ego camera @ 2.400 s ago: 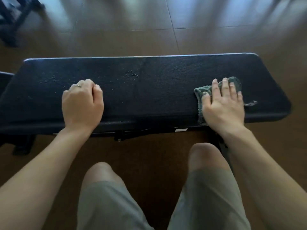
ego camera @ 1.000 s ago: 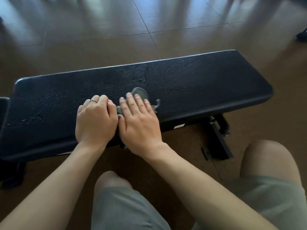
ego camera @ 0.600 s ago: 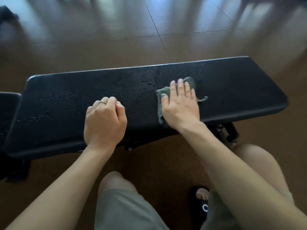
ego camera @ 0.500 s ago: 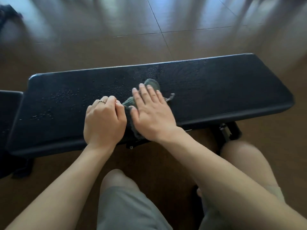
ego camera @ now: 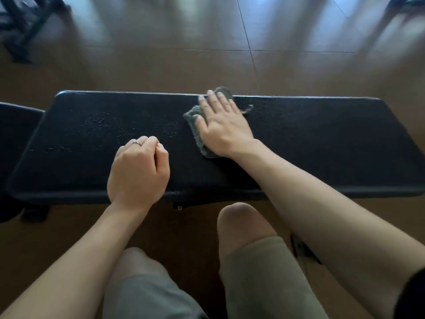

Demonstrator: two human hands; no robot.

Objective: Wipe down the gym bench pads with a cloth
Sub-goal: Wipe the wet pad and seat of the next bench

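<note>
Black, textured padding covered the long bench pad (ego camera: 310,143), which was laid crosswise in the head view above a brown tiled floor (ego camera: 161,65). A grey-green cloth (ego camera: 199,130) was spread on the pad a little right of its middle, with one corner pushed past the far edge and a loose thread trailing to the right. The right hand (ego camera: 222,125) was pressed flat on the cloth, fingers extended and slightly splayed rather than curled around it, so that the cloth was pinned under the palm. The left hand (ego camera: 138,173) was rested on the near part of the pad, left of the cloth and apart from it, with its fingers curled loosely into a soft fist that gripped nothing; a thin ring (ego camera: 137,142) was seen on one finger. Small droplets (ego camera: 99,123) were scattered over the left half of the pad. A second dark pad (ego camera: 16,134) was partly seen at the left edge. Bare knees and grey shorts (ego camera: 257,279) were seen below the bench.
</note>
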